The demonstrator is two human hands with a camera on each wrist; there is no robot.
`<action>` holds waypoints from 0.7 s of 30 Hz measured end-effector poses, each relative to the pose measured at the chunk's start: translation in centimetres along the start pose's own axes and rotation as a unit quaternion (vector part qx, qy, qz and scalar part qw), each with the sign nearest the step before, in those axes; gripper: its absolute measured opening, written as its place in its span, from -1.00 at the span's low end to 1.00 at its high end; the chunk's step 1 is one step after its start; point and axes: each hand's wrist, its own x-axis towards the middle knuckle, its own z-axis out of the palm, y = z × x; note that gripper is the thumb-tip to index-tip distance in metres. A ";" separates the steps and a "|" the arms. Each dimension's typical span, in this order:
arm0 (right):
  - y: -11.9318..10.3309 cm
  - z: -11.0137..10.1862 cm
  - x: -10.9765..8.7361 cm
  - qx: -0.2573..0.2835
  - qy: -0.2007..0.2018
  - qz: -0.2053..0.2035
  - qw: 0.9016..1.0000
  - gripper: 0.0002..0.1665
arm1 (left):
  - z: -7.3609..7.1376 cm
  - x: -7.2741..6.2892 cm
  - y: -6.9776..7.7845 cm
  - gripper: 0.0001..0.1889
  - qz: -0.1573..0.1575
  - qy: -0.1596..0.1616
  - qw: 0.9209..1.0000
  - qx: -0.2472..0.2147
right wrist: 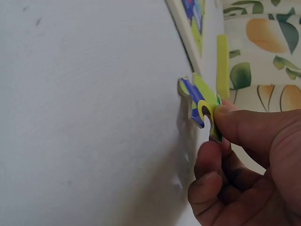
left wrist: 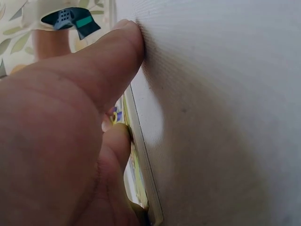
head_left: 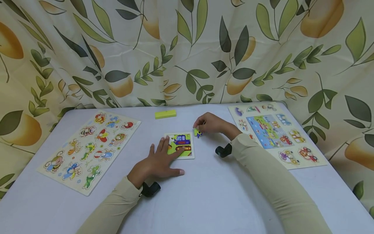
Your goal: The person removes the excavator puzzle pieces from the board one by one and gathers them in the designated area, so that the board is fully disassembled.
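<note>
A small square jigsaw puzzle (head_left: 181, 140) with a blue and purple vehicle picture in a white frame lies mid-table. My left hand (head_left: 159, 159) rests on its left and lower part, fingers spread, the thumb on the tablecloth; the hand hides part of the picture. Just right of the frame, my right hand (head_left: 211, 123) pinches a green, blue and yellow jigsaw piece (right wrist: 200, 101) between thumb and fingers. In the right wrist view the piece is tilted, with a round knob and a notch showing, close to the frame's corner.
At the left lies a board of insect pieces (head_left: 96, 146). A second picture board (head_left: 292, 143) lies at the right, partly behind the right forearm. A yellow block (head_left: 165, 114) sits near the back edge, before a leaf-patterned curtain (head_left: 187, 65).
</note>
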 end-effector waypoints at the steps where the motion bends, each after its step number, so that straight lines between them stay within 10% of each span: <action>1: 0.1 0.1 0.0 -0.004 0.001 0.002 1.000 -0.81 | 0.0 0.0 0.0 -0.09 0.001 0.000 1.000 0.001; 21: -0.2 0.9 1.4 -0.057 0.053 -0.007 0.997 -0.87 | -0.1 0.2 0.0 -0.10 -0.003 -0.007 1.000 -0.004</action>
